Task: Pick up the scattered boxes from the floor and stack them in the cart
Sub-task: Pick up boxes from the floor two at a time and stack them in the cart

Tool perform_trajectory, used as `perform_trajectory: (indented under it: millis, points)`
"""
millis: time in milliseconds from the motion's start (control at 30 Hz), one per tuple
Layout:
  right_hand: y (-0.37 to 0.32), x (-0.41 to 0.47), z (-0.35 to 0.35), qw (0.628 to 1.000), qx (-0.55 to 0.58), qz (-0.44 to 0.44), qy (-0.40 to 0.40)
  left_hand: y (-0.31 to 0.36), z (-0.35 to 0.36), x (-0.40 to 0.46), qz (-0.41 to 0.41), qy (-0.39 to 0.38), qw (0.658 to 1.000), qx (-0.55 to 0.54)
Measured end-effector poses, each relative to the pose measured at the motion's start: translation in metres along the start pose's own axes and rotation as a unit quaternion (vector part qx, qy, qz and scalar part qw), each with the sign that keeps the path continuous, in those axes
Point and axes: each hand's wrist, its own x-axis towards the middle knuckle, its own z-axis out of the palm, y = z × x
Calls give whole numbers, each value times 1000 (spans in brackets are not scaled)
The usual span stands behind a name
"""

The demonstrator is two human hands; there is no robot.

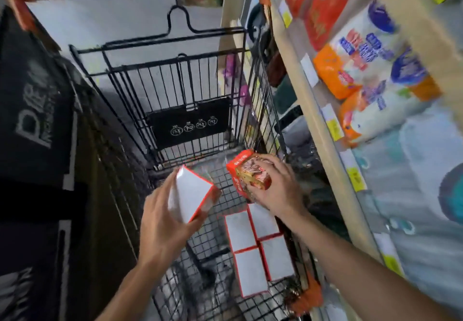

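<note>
A dark printed panel (37,110) stands at far left beside a black wire cart (175,90) in a shop aisle. Over the cart's basket, a person's left hand (162,220) grips a red-edged box (191,193), its plain white face turned up, fingers and thumb wrapped round its sides. Just to the right, held apart from it, the right hand (278,190) clasps a second box (248,172) from above, its red printed faces showing. Beneath that hand, four white-faced boxes (258,248) lie flat and edge to edge on the cart floor, against its right wall. At far right, wooden shelves (323,130) carry blurred orange, white and blue packets (370,70)
</note>
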Motion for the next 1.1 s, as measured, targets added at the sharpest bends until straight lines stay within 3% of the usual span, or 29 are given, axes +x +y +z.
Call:
perform_trajectory:
  millis: [267, 467, 633, 733, 967, 1100]
  points:
    - [28, 46, 97, 983, -55, 28, -172, -40, 46, 5, -9, -14, 1000, -9]
    - [33, 68, 117, 964, -115, 56, -233, -62, 59, 5, -45, -16, 999, -7]
    - [29, 98, 131, 899, -283, 50, -331, -66, 61, 7, -44, -2, 999, 6]
    - [31, 100, 147, 869, -326, 53, -367, -65, 60, 9, -39, 5, 999, 2]
    - [37, 92, 165, 857, -329, 69, -391, -64, 63, 15, -57, 4, 998, -11]
    - [36, 86, 145, 865, -253, 92, -422, -70, 74, 22, -97, 14, 994, -49]
